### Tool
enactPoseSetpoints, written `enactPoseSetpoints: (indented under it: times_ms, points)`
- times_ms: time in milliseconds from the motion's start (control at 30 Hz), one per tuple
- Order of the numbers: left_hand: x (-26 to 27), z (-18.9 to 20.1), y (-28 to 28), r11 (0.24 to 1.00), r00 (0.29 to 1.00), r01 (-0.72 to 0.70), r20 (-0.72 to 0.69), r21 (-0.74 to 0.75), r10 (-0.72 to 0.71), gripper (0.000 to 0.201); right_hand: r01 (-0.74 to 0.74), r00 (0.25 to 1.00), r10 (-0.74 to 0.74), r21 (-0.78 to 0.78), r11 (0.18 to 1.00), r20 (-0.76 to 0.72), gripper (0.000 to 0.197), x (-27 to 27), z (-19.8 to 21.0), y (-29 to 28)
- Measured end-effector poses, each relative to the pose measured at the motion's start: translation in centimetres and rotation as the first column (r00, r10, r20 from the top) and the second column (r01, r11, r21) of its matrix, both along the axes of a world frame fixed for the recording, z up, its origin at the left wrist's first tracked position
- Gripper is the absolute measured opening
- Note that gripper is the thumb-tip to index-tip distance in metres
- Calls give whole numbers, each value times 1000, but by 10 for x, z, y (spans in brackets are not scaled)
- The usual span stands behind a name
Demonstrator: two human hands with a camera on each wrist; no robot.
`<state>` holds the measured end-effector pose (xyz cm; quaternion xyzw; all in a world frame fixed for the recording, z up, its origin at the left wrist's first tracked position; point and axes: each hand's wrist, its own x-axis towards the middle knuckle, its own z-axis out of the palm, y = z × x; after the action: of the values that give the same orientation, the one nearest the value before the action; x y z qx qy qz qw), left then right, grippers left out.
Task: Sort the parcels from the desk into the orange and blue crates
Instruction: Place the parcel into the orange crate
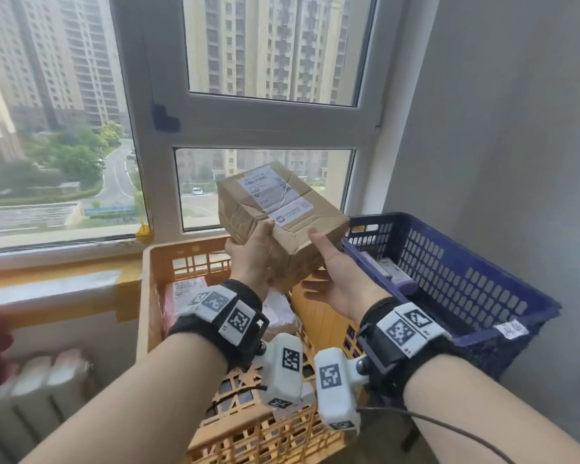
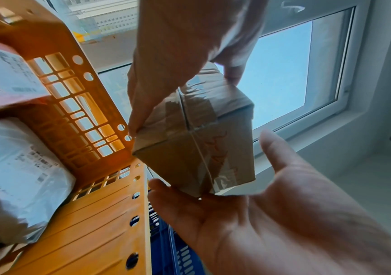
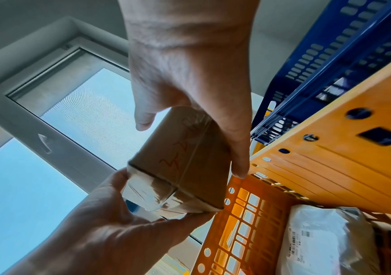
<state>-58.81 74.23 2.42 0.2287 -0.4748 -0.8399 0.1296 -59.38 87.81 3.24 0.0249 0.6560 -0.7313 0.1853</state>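
The left hand (image 1: 252, 252) grips the cardboard parcel (image 1: 278, 209) by its near corner, above the orange crate (image 1: 154, 262). The right hand (image 1: 332, 279) is beside it, fingers spread. The parcel's long axis points away toward the blue crate (image 1: 466, 262).

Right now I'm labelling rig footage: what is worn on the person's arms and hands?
Bare forearms, no sleeves or gloves. Each wrist carries a black strap with white square-coded marker tiles and a white camera housing beneath; a thin dark cable trails from the right one.

The label (image 1: 275, 195) print on the box (image 1: 282, 222) is too blurred to read; the box hides part of the orange crate (image 1: 181, 259).
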Motion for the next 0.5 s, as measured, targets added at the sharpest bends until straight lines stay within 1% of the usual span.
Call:
enactPoseSetpoints:
  times_ms: [67,200,300,367,433,500]
  points:
    - [-19,-2,-2,1000,1000,-5,-5,-13,5,87,1,1000,-1,13,1000,5,78,-24,-1,-8]
    - [-55,-13,-10,999,1000,6,-15,-40,-6,87,46,999,-46,9,999,2,69,-68,-9,-22]
    - [-77,-23,-24,994,1000,-14,-13,-112,13,93,81,997,-80,-15,997,22,66,-100,-20,-32]
    - [-84,-30,-42,979,997,-71,14,-190,75,90,102,994,-102,1,995,40,64,-119,-29,-37]
    - [-90,-41,-67,955,987,-119,77,-271,144,83,116,993,-117,42,992,34,60,-134,-39,-39]
    - [-95,-51,-92,946,978,-97,145,-309,148,75,117,993,-118,85,990,7,55,-145,-48,-41]
